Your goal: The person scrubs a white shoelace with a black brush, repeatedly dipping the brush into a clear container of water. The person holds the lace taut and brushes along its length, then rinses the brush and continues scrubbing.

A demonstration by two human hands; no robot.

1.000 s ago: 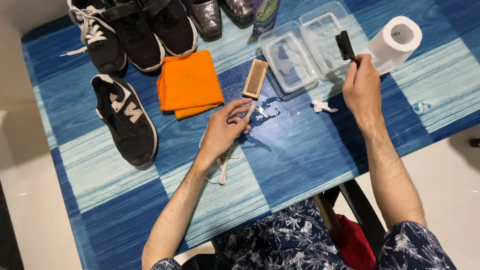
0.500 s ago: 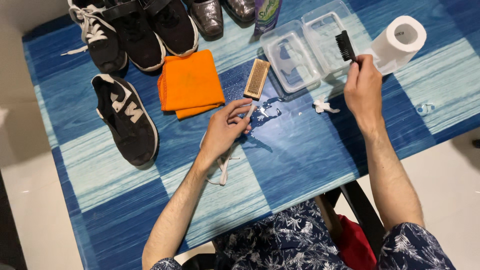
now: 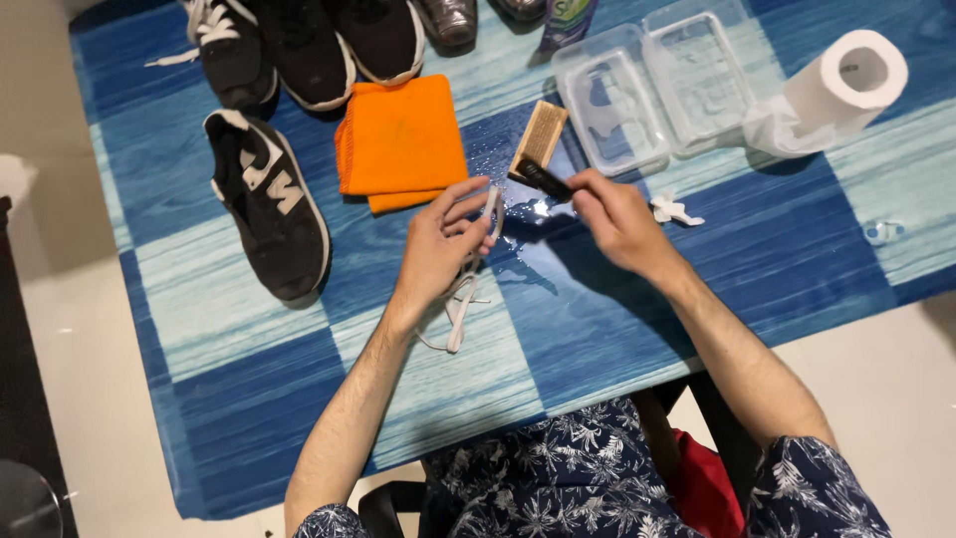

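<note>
Pouch [image 3: 564, 20], purple-green, desk's 12 o'clock edge; two clear rectangular plastic containers [image 3: 652, 95], 1 o'clock, side by side

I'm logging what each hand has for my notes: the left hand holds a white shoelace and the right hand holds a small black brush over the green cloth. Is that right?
Not quite: the cloth is orange, not green, and lies folded beside the hands, as the head view shows. The rest stands: the left hand holds the white shoelace, the right hand the small black brush.

Blue checked desk [image 3: 797, 249] bearing black sneakers [image 3: 269, 214], folded orange cloth [image 3: 403, 139], wooden brush [image 3: 539, 136], two clear plastic tubs [image 3: 652, 95], and paper towel roll [image 3: 841, 85].
</note>
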